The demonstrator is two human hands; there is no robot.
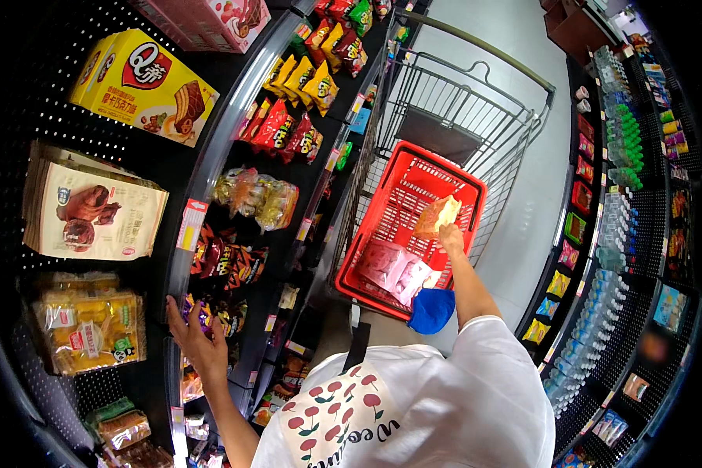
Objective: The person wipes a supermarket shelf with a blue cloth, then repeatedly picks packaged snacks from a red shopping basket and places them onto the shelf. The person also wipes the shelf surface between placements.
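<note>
- Shop aisle: black perforated shelving [105, 136] to your left, pale smooth floor [522, 39] beyond the cart.
- Your right hand [451, 235] is closed on one corner of a yellow pack [435, 218], arm stretched forward.
- Your left hand [200, 343] is empty-looking, fingers spread wide, at the dark shelf edge; cannot tell whether fingertips touch it.
- Yellow pack: over the right side of the red basket's inside; amber body, bright pale edge, soft-looking wrapper. Cannot tell if it rests on anything.
- Pink pack [394, 269] lies near your end of the basket, glossy, blocky, wrapper catching light.
- Red basket [480, 191]: slotted plastic, rounded corners, sitting inside a metal wire cart [515, 168].
- Blue rounded piece [431, 312] just beside the basket's near corner.
- Left shelves: stiff yellow carton [152, 86], cream upright bags [101, 204], crinkled red bags [277, 129].
- Right shelves: rows of clear bottles [589, 335], some green-topped.
</note>
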